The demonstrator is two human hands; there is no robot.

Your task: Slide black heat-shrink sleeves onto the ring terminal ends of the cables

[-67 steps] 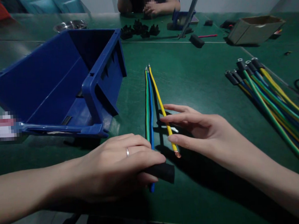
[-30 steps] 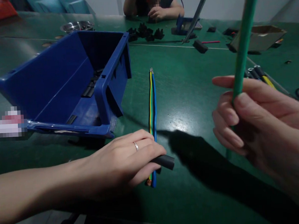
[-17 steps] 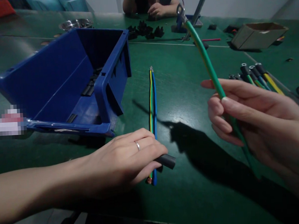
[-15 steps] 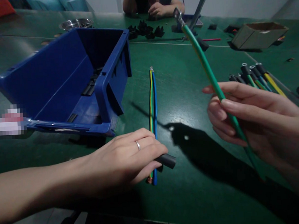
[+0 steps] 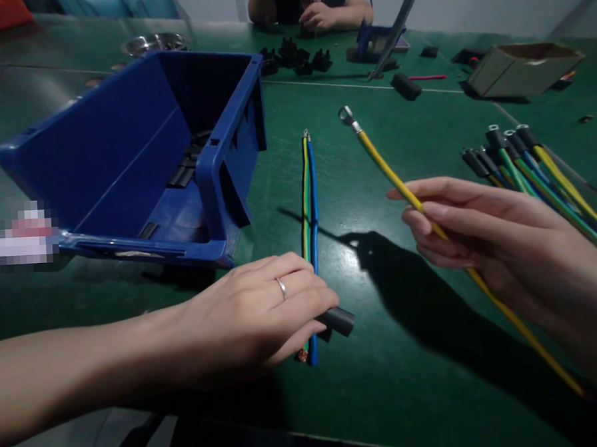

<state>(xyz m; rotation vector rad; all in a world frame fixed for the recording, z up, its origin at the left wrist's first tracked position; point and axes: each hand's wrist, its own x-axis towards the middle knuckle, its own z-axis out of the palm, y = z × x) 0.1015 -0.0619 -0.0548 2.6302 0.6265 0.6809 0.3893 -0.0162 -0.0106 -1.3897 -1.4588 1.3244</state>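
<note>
Pinched between the thumb and fingers of my right hand (image 5: 479, 234) is a wire (image 5: 386, 171) with its yellow side showing. A metal ring terminal (image 5: 348, 117) caps its raised end, which points up and left. My left hand (image 5: 268, 312), with a ring on one finger, is closed on a short black heat-shrink tube (image 5: 341, 321); its fingers hide part of it. Beneath that hand, a yellow-green wire (image 5: 306, 210) and a blue wire (image 5: 314, 209) lie side by side on the green table. Bare copper shows at the near end of the yellow-green one.
A blue bin (image 5: 189, 236) with black tube pieces inside stands at the left. Finished-looking wires with black sleeves (image 5: 509, 149) lie at the right. Farther back are a cardboard box (image 5: 515, 72), black parts (image 5: 294, 57), a metal bowl (image 5: 154, 44) and another person's hand (image 5: 317, 16).
The wire in my right hand has turned from its green side to its yellow side, and its terminal end has come lower and left. My left hand keeps the black tube, nearly still.
</note>
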